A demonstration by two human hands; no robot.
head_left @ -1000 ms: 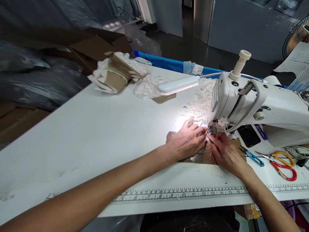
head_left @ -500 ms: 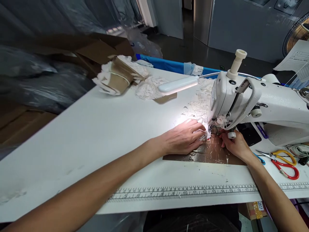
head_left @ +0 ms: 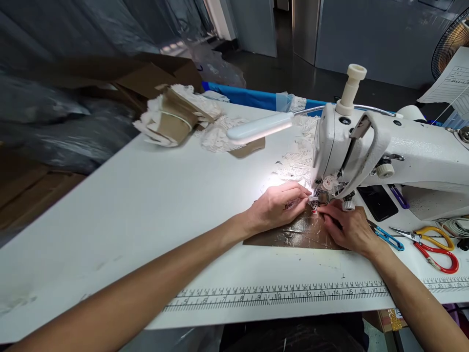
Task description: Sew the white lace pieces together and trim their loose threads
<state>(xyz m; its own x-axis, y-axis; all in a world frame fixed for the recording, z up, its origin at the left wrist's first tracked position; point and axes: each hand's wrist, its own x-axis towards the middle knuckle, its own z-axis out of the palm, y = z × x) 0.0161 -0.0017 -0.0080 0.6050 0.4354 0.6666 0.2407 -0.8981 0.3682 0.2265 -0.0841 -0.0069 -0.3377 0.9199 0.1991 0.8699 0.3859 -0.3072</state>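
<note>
1. White desk [head_left: 146, 205] in a dim workroom, lit most brightly around the needle end of a white sewing machine [head_left: 414, 156].

2. At the centre of that glow is a white lace piece [head_left: 314, 204], right at the machine's presser foot. It is small, pale and openwork, with a spot of red near its front end. Glare and the hands hide much of its outline.

3. The left hand [head_left: 277, 208] comes in from the left, thumb and forefinger pinching the lace's pale edge just beside the foot. The right hand [head_left: 346, 227] is bent low on the other side, its fingertips close to the lace's front end; whether they grip it cannot be told.

4. Under both hands lies a shiny brown sheet [head_left: 293, 238], creased and dotted with light scraps.

5. Just behind the foot, more crumpled white lace [head_left: 295, 164] spreads in a loose, textured heap. I cannot tell whether it joins the small piece.

6. Right of the hands are a dark phone [head_left: 377, 203], blue thread snips [head_left: 389, 238] and scissors [head_left: 436, 247] with one yellow and one red handle. A printed ruler [head_left: 278, 294] runs along the near edge.

7. Farther back, a slim white lamp [head_left: 260, 128] hangs near a tied bundle of lace and brown card [head_left: 172, 120]. Cardboard boxes [head_left: 161, 73] stand beyond, at left.
</note>
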